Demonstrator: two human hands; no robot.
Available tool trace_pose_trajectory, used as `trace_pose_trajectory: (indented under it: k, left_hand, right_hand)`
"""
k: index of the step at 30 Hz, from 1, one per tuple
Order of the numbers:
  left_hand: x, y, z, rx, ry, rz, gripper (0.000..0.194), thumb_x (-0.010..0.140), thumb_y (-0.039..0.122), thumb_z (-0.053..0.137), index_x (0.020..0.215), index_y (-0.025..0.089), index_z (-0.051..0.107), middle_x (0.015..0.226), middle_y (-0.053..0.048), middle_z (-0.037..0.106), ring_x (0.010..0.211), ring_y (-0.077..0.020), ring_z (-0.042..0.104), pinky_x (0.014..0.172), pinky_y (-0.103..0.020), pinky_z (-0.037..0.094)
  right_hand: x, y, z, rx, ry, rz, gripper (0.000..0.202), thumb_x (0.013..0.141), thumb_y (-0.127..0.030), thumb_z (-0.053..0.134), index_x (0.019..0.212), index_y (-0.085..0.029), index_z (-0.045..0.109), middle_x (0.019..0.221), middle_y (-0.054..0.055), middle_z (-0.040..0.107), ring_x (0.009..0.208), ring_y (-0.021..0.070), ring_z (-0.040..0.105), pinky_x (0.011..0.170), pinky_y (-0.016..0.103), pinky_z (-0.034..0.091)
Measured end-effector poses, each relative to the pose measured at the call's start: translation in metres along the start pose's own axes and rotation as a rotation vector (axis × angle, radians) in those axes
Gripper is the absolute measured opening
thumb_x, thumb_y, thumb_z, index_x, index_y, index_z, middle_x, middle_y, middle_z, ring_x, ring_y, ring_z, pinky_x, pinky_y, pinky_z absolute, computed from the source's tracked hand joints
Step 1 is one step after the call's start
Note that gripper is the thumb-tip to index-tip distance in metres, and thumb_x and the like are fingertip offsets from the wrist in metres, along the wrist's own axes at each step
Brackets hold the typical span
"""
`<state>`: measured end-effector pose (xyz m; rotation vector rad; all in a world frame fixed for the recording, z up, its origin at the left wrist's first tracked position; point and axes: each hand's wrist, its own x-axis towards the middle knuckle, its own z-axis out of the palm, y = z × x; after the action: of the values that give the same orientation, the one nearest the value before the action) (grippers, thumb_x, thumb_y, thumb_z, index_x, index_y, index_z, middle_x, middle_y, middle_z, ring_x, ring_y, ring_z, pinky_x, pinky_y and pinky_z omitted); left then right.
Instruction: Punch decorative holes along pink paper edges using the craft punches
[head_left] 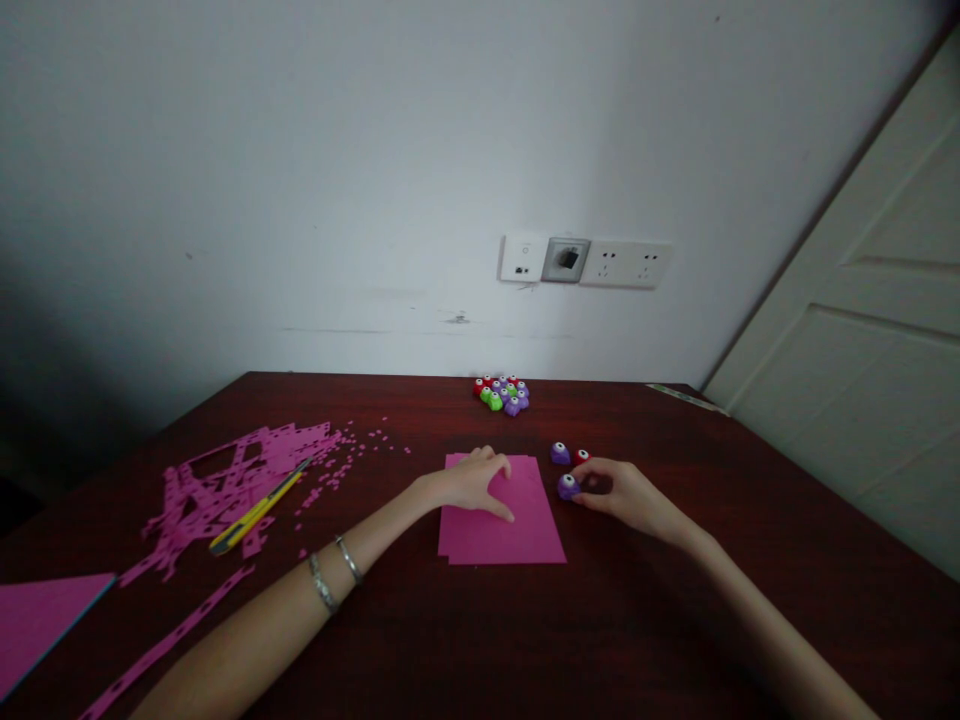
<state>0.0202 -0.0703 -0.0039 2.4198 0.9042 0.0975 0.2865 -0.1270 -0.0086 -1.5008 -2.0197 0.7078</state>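
Observation:
Sheets of pink paper [529, 525] lie stacked, slightly out of line, on the dark wooden table. My left hand [476, 480] rests over the stack, thumb and fingers spread, with nothing held. Just right of the paper, my right hand [619, 490] pinches a small purple craft paper punch [568, 487] with a white round top between thumb and fingers. Another purple punch [559, 453] stands behind it. A red punch [582, 457] sits close by, partly covered by my right fingers.
Several red, green and purple punches [504, 393] cluster near the wall. At left lie pink paper scraps [217, 480], tiny punched bits [330, 470], a yellow utility knife [259, 508], a punched strip [172, 640] and more pink paper [45, 625]. A thin strip [686, 398] lies back right.

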Motion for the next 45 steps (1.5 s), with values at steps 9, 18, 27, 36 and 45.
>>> trace_pose_trajectory:
  k: [9, 18, 27, 36, 45]
  left_hand:
    - [0.001, 0.0, 0.001, 0.006, 0.011, 0.007, 0.061, 0.058, 0.06, 0.065, 0.102, 0.02, 0.049, 0.104, -0.006, 0.044, 0.098, -0.0241, 0.042, 0.08, -0.031, 0.036]
    - [0.001, -0.002, 0.001, -0.001, 0.004, 0.0, 0.063, 0.058, 0.061, 0.064, 0.104, 0.021, 0.048, 0.105, -0.006, 0.043, 0.097, -0.0241, 0.042, 0.08, -0.031, 0.037]
    - [0.0, 0.0, 0.0, -0.007, -0.006, -0.015, 0.066, 0.057, 0.066, 0.063, 0.104, 0.022, 0.049, 0.105, -0.006, 0.044, 0.099, -0.0252, 0.042, 0.078, -0.031, 0.037]
    - [-0.002, 0.003, -0.004, -0.011, 0.02, 0.026, 0.058, 0.062, 0.062, 0.063, 0.101, 0.02, 0.053, 0.102, -0.006, 0.048, 0.097, -0.0232, 0.045, 0.078, -0.031, 0.038]
    - [0.038, -0.04, -0.029, -0.115, 0.556, -0.055, 0.017, 0.077, 0.033, 0.056, 0.077, 0.016, 0.061, 0.077, -0.003, 0.06, 0.071, -0.0147, 0.053, 0.067, -0.026, 0.041]
  right_hand:
    - [-0.001, 0.007, 0.003, -0.046, 0.005, -0.002, 0.019, 0.069, -0.029, 0.063, 0.084, -0.018, 0.067, 0.081, 0.003, 0.066, 0.072, 0.0171, 0.057, 0.068, 0.029, 0.044]
    - [-0.001, 0.002, 0.0, -0.092, 0.012, -0.029, 0.028, 0.068, -0.034, 0.065, 0.092, -0.02, 0.063, 0.08, 0.002, 0.062, 0.066, 0.0153, 0.053, 0.062, 0.027, 0.043]
    - [-0.002, 0.043, -0.011, -0.072, 0.426, 0.072, 0.038, 0.081, -0.053, 0.043, 0.066, -0.019, 0.051, 0.058, -0.001, 0.048, 0.055, 0.0135, 0.044, 0.054, 0.025, 0.037]
    - [0.001, 0.066, -0.005, -0.116, 0.435, 0.132, 0.041, 0.078, -0.055, 0.043, 0.058, -0.02, 0.049, 0.051, -0.002, 0.048, 0.051, 0.0137, 0.044, 0.052, 0.025, 0.035]
    - [0.001, 0.063, -0.004, -0.118, 0.437, 0.149, 0.039, 0.077, -0.052, 0.045, 0.053, -0.021, 0.043, 0.049, -0.002, 0.045, 0.05, 0.0137, 0.043, 0.05, 0.024, 0.033]
